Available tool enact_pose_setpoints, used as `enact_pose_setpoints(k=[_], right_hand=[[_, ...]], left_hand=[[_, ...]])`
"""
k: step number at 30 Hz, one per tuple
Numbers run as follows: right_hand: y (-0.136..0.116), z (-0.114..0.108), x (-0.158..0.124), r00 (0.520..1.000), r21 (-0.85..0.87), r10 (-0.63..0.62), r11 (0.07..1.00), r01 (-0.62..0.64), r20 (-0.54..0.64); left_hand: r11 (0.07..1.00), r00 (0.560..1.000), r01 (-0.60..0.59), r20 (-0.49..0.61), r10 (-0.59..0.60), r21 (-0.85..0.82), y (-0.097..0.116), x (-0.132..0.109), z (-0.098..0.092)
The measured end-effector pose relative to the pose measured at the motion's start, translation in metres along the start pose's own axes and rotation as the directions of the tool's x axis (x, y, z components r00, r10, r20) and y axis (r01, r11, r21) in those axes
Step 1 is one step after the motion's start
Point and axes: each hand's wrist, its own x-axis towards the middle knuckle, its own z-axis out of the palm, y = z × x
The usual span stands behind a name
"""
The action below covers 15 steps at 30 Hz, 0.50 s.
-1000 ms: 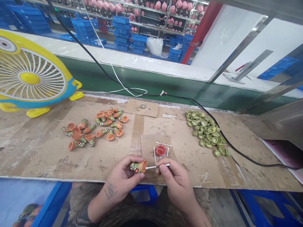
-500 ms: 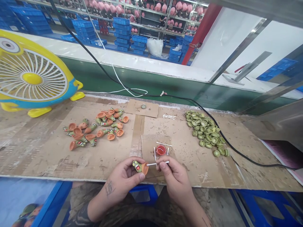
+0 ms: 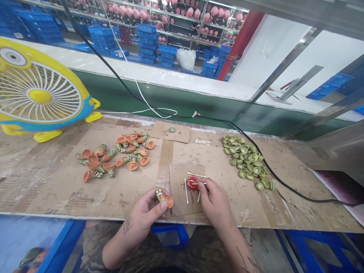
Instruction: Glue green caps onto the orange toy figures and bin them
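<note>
Overhead view of a person working at a cardboard-covered counter (image 3: pixel 227 170). At the lower centre of the frame, the left hand (image 3: pixel 145 209) has its grip closed around a small green-and-orange figurine (image 3: pixel 164 198), pinched between thumb and fingers, with its flared orange end pointing right. Just to the right, the right hand (image 3: pixel 217 203) pinches a cotton swab (image 3: pixel 195 184), its grip together on the stick and one end inside a small red dish (image 3: pixel 189 184). The dish sits on a cardboard pad (image 3: pixel 178 182), with three loose swabs (image 3: pixel 186 191) around it. Left of centre lie two clusters of similar figurines (image 3: pixel 95 165); right of centre is a heap of small green oval caps (image 3: pixel 248 157). Between them, farther up, is a little bundle of spare swabs (image 3: pixel 203 142). A yellow and blue cartoon-shaped fan (image 3: pixel 40 96) fills the left edge. Across the top, stacked blue crates (image 3: pixel 147 40) stand before shelves of pink objects (image 3: pixel 136 14).
</note>
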Motion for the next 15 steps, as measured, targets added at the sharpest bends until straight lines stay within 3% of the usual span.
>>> enact_pose_setpoints(k=[3,7,10,15], right_hand=[[-0.004,-0.003,-0.003,0.999,0.06,0.003,0.998,-0.001,-0.039],[-0.021,-0.009,-0.014,0.995,0.339,0.064,0.94,-0.036,-0.074],[-0.035,-0.01,-0.023,0.998,0.492,0.038,0.869,-0.053,0.04],[-0.046,-0.007,-0.027,0.983,0.51,-0.048,0.858,-0.051,0.179]], left_hand=[[1.0,1.0,0.0,-0.005,0.0,0.008,-0.002,0.001,-0.001],[1.0,0.999,-0.003,0.04,0.003,-0.006,-0.003,0.002,-0.003],[1.0,0.996,-0.007,0.087,0.008,-0.013,-0.002,0.002,-0.002],[1.0,0.989,-0.01,0.15,0.011,-0.006,0.001,0.001,0.0]])
